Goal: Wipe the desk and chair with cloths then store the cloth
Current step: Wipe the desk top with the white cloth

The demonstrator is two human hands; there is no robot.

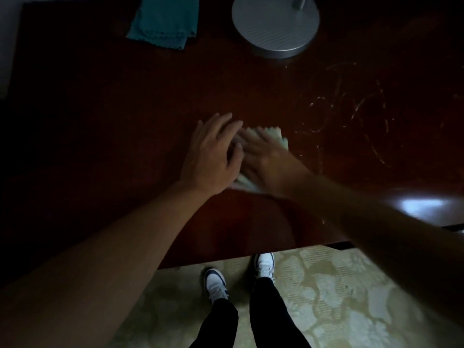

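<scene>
from the head camera, the person is standing at a dark reddish-brown desk (125, 109), both bare arms reaching forward over its near edge. the left hand (213, 156) is lying palm down on the desk with its fingers long and only loosely spread, the fingertips overlapping the left edge of a pale cloth (271, 135). the right hand (266, 162) is lying flat on top of that cloth, fingers straight and close together, pressing it onto the wood rather than curling round it (the hand is blurred, so the thumb is hard to make out). the cloth is sitting near the middle of the desk, mostly hidden under the two hands; a scalloped edge is showing past the right fingertips, and a blurred strip is peeking out below the wrists.

a second cloth, teal (164, 21) and folded, is lying flat at the far edge of the desk, well apart from the hands. just to its right a round grey lamp base (275, 23) is standing on the desk. pale smeary streaks (356, 114) are marking the wood to the right of the hands, and a bright patch of glare is shining near the right edge.

below the desk edge, white shoes (216, 285) and dark trouser legs are showing on a patterned carpet (351, 297).
</scene>
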